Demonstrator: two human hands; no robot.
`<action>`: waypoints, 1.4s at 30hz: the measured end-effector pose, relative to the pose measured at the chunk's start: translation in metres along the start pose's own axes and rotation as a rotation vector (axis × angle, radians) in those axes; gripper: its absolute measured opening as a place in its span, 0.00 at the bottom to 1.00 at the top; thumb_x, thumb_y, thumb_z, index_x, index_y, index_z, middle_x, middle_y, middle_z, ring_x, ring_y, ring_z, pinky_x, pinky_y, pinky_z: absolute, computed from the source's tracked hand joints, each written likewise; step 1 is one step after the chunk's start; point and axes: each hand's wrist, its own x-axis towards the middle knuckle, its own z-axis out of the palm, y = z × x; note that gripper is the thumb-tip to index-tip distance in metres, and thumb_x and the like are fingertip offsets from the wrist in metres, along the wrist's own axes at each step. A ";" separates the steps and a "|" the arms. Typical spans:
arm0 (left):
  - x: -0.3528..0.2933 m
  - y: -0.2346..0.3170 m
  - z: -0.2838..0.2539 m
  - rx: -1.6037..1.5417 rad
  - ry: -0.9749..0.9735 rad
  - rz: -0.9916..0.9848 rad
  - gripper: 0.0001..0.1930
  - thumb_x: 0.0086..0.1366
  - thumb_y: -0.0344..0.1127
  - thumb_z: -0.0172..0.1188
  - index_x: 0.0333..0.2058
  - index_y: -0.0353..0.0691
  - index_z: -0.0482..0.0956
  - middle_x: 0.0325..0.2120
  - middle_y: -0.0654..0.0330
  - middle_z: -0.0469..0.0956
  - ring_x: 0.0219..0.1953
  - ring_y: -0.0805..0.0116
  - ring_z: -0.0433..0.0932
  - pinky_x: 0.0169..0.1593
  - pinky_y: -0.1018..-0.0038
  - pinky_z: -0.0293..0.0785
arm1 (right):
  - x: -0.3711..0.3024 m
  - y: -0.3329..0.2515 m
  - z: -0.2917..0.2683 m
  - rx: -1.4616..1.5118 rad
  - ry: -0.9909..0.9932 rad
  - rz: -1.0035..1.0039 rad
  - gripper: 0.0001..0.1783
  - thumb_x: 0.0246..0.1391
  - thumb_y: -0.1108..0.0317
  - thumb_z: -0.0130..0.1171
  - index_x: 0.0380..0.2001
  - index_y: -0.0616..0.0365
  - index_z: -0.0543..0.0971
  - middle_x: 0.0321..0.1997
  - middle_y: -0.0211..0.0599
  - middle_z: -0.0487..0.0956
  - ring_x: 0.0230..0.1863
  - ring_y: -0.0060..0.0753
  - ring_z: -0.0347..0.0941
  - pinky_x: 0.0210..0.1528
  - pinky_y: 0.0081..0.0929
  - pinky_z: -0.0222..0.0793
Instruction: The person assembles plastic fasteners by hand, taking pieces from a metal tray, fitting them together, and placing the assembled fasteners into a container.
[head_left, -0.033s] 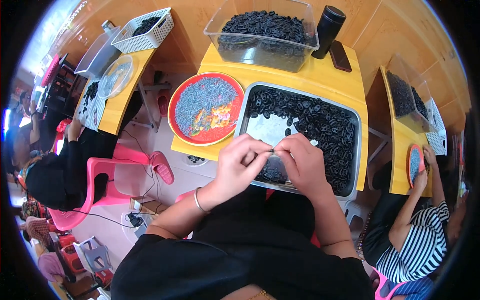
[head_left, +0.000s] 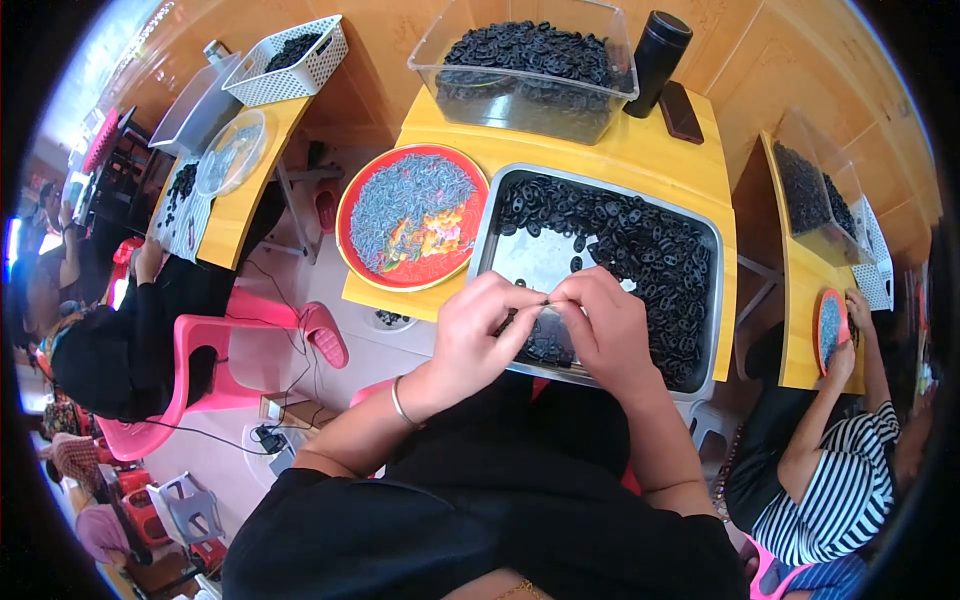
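Observation:
My left hand (head_left: 483, 325) and my right hand (head_left: 607, 325) meet above the near edge of a steel tray (head_left: 716, 300). Their thumbs and forefingers pinch a tiny dark piece (head_left: 546, 304) from either side; fingers cover most of it, so its kind is unclear. Many small black oval pieces with holes (head_left: 650, 235) fill the tray, heaped at the back and right, while bare metal shows at its left. To the left, a round red plate (head_left: 345, 215) with a floral pattern carries many small grey-blue slender parts (head_left: 405, 195), and its rim sits close against the tray.
On the yellow table (head_left: 440, 125), a clear bin (head_left: 520, 110) of black pieces stands at the back, beside a black flask (head_left: 660, 60) and a dark flat case (head_left: 681, 113). Co-workers sit at tables on both sides. A pink chair (head_left: 185, 370) stands at left.
My fingertips have shifted very slightly around the tiny piece, and the left hand has dipped a little. All else looks the same.

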 end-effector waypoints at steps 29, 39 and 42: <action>0.004 -0.007 0.005 -0.639 -0.029 -0.271 0.05 0.57 0.25 0.58 0.34 0.35 0.76 0.21 0.72 0.71 0.20 0.89 0.60 0.25 0.89 0.57 | 0.014 0.000 -0.020 0.088 -0.093 0.001 0.08 0.44 0.74 0.61 0.31 0.57 0.77 0.29 0.37 0.76 0.28 0.35 0.75 0.29 0.26 0.70; 0.009 -0.007 0.001 -1.099 -0.156 -0.574 0.07 0.61 0.27 0.55 0.38 0.37 0.72 0.28 0.67 0.73 0.19 0.89 0.59 0.20 0.88 0.52 | 0.019 0.005 -0.022 0.071 -0.121 -0.066 0.06 0.44 0.74 0.60 0.29 0.58 0.76 0.28 0.36 0.76 0.28 0.36 0.75 0.28 0.27 0.70; 0.008 -0.007 0.001 -1.027 -0.124 -0.542 0.07 0.60 0.27 0.56 0.38 0.38 0.73 0.28 0.67 0.73 0.18 0.89 0.58 0.20 0.88 0.52 | 0.020 0.004 -0.020 0.065 -0.105 -0.043 0.06 0.44 0.74 0.60 0.29 0.58 0.76 0.27 0.36 0.76 0.27 0.36 0.75 0.27 0.26 0.70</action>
